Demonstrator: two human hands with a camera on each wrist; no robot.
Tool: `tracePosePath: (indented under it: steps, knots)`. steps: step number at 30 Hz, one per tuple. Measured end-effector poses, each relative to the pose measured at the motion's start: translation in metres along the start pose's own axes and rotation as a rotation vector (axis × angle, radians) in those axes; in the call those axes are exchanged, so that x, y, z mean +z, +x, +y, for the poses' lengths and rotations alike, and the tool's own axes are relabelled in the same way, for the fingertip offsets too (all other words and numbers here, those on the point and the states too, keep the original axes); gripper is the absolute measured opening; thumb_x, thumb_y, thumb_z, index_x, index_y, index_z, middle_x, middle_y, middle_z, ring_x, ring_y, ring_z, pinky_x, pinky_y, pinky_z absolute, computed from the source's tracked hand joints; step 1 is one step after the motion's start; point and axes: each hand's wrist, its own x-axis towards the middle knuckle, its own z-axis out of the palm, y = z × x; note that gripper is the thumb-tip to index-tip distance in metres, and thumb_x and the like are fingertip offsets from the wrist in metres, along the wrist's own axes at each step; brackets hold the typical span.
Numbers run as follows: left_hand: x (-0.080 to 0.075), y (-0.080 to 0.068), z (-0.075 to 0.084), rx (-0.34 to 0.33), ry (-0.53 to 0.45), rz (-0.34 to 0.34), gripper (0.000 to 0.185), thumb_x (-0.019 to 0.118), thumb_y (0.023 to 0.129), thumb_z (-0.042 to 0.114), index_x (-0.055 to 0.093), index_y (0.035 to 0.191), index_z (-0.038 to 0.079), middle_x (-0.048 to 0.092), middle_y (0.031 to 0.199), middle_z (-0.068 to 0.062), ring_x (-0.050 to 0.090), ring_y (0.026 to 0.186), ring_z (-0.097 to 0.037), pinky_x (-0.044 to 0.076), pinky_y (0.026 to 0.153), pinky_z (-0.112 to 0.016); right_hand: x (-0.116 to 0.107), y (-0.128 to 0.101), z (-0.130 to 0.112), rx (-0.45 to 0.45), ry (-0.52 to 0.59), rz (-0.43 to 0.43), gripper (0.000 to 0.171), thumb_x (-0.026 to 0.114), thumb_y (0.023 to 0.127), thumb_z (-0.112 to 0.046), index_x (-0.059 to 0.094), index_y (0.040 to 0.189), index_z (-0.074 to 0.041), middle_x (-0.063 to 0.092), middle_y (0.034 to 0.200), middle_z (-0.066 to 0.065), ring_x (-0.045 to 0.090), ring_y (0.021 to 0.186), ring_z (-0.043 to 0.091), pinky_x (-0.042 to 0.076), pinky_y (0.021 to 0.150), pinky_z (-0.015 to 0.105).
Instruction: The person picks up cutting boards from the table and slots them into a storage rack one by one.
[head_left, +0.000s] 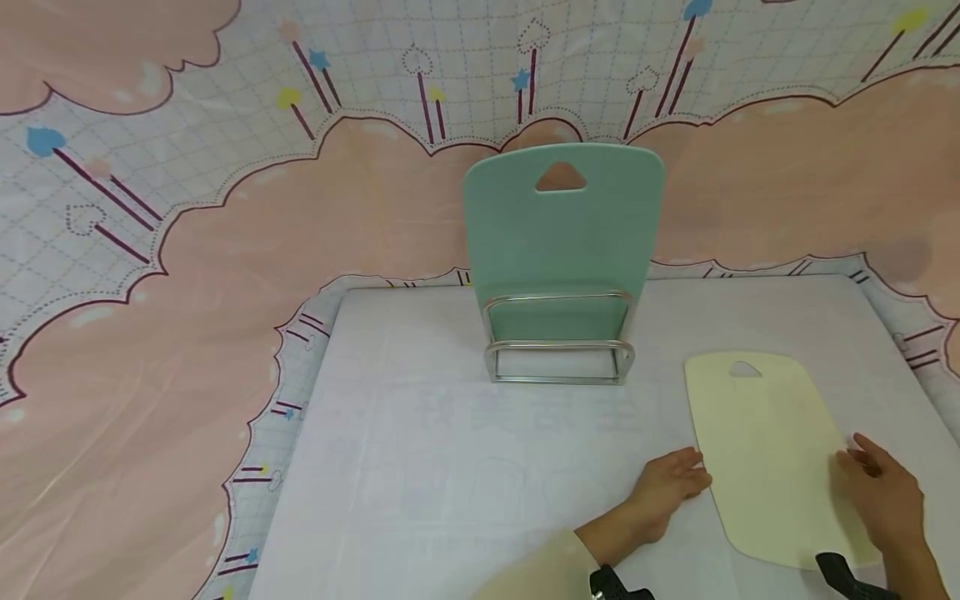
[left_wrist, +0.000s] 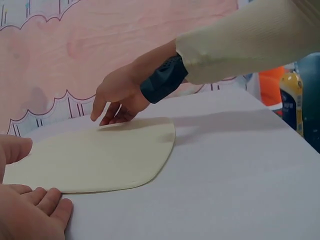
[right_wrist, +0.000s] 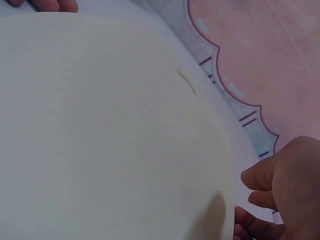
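lying flat on the white table (head_left: pixel 465 467), the cream cutting board (head_left: pixel 772 454) is flanked by the left hand (head_left: pixel 671 483) and right hand (head_left: pixel 885 492) in the head view. from the left wrist, relaxed fingers (left_wrist: pixel 37 200) are seen at its edge. from the right wrist, loosely curled fingers (right_wrist: pixel 255 177) are seen touching its rim, nothing gripped.

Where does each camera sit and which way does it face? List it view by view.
Head: worn high, looking forward and down at the table, green board in its rack, yellow board; both hands show.
Left wrist: low beside the left hand, looking across the yellow board to the right hand and sleeve.
Right wrist: close above the yellow board; right hand at its edge.
All three share the yellow board.
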Motion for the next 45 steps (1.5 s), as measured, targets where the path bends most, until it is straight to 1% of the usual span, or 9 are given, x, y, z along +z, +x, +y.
tracePosePath:
  steps: [2,6,9,11,15,22,31,39,45]
  knots:
    - [-0.001,-0.001,0.0,-0.007,-0.045,-0.004,0.045,0.057,0.089,-0.008,0.045,0.133,-0.013,0.053,0.131,-0.022,0.053,0.117,-0.032,0.045,0.096,-0.042,0.0,0.001,-0.001,-0.027,-0.013,-0.023,0.057,0.049,0.097,-0.026,0.038,0.14,0.009,0.06,0.098,0.001,0.026,0.073,-0.02,0.035,0.055,0.01]
    - [-0.004,-0.002,0.002,-0.043,-0.126,-0.029,0.046,0.055,0.091,-0.007,0.042,0.135,-0.012,0.051,0.132,-0.021,0.051,0.119,-0.032,0.044,0.094,-0.053,0.0,0.004,-0.001,-0.089,-0.024,-0.077,0.057,0.048,0.097,-0.025,0.037,0.135,0.016,0.048,0.115,0.041,0.026,0.072,-0.022,0.035,0.053,0.011]
    - [-0.004,-0.003,0.002,-0.067,-0.184,-0.024,0.046,0.055,0.091,-0.009,0.042,0.135,-0.01,0.051,0.131,-0.018,0.05,0.118,-0.032,0.043,0.09,-0.06,0.0,0.006,-0.002,-0.091,-0.023,-0.098,0.057,0.047,0.097,-0.026,0.038,0.134,0.017,0.047,0.117,0.044,0.043,0.074,-0.01,0.035,0.054,0.013]
    - [-0.003,-0.003,0.001,-0.069,-0.216,-0.006,0.046,0.054,0.089,-0.011,0.043,0.134,-0.009,0.054,0.127,-0.015,0.051,0.116,-0.031,0.043,0.09,-0.062,0.0,0.008,-0.003,-0.066,-0.026,-0.119,0.059,0.044,0.098,-0.029,0.036,0.137,0.014,0.044,0.122,0.045,0.057,0.086,0.013,0.034,0.056,0.015]
    - [0.001,-0.006,0.002,-0.046,-0.232,0.016,0.045,0.053,0.087,-0.014,0.046,0.131,-0.008,0.057,0.118,-0.012,0.056,0.105,-0.026,0.045,0.089,-0.058,0.003,0.01,-0.005,-0.01,-0.022,-0.136,0.061,0.041,0.098,-0.033,0.032,0.141,0.01,0.041,0.126,0.043,0.044,0.109,0.051,0.034,0.06,0.021]
    - [0.009,-0.007,0.001,-0.01,-0.14,0.023,0.057,0.054,0.078,-0.025,0.048,0.132,-0.007,0.059,0.107,-0.013,0.059,0.097,-0.024,0.051,0.085,-0.042,0.008,0.009,-0.01,0.053,0.033,-0.181,0.065,0.037,0.099,-0.037,0.026,0.145,0.007,0.036,0.129,0.041,0.039,0.113,0.052,0.035,0.065,0.031]
    - [0.01,-0.004,0.008,-0.023,-0.014,-0.054,0.061,0.052,0.08,-0.026,0.049,0.134,0.002,0.064,0.113,-0.017,0.06,0.106,-0.031,0.051,0.086,-0.045,0.008,0.01,-0.017,0.073,0.036,-0.211,0.065,0.034,0.099,-0.037,0.023,0.146,0.007,0.035,0.13,0.041,0.039,0.111,0.051,0.037,0.065,0.033]
    - [0.006,0.001,0.012,-0.034,0.041,-0.111,0.067,0.053,0.082,-0.023,0.044,0.14,0.008,0.049,0.139,-0.004,0.059,0.109,-0.027,0.05,0.087,-0.045,0.007,0.014,-0.021,0.085,0.028,-0.173,0.066,0.036,0.098,-0.039,0.032,0.143,0.009,0.043,0.127,0.036,0.049,0.084,0.023,0.04,0.055,0.023]
    - [0.002,0.002,0.016,-0.033,0.037,-0.15,0.066,0.052,0.083,-0.023,0.042,0.141,0.007,0.046,0.14,-0.004,0.057,0.111,-0.029,0.049,0.089,-0.046,0.009,0.019,-0.026,0.103,0.076,-0.183,0.067,0.035,0.098,-0.04,0.031,0.143,0.01,0.038,0.135,0.036,0.043,0.101,0.038,0.037,0.06,0.024]
